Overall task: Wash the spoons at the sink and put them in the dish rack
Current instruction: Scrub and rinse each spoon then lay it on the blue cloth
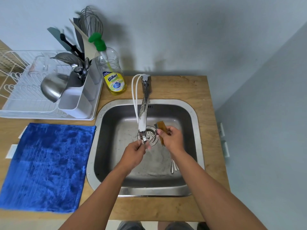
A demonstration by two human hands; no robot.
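Scrubbing step I'd say: my left hand (135, 151) pinches a spoon (150, 140) under the tap (144, 113) over the sink (192, 113), right hand (172, 138) grips the sponge (162, 128), so I'd wipe firmly along the bowl, more spoons (173, 166) waiting below.

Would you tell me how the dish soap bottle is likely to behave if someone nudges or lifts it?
The soap bottle looks mostly empty, with liquid only near its base, so probably light. It is tall with a green pump on top, so a nudge might tip it. Its clear plastic likely flexes when squeezed.
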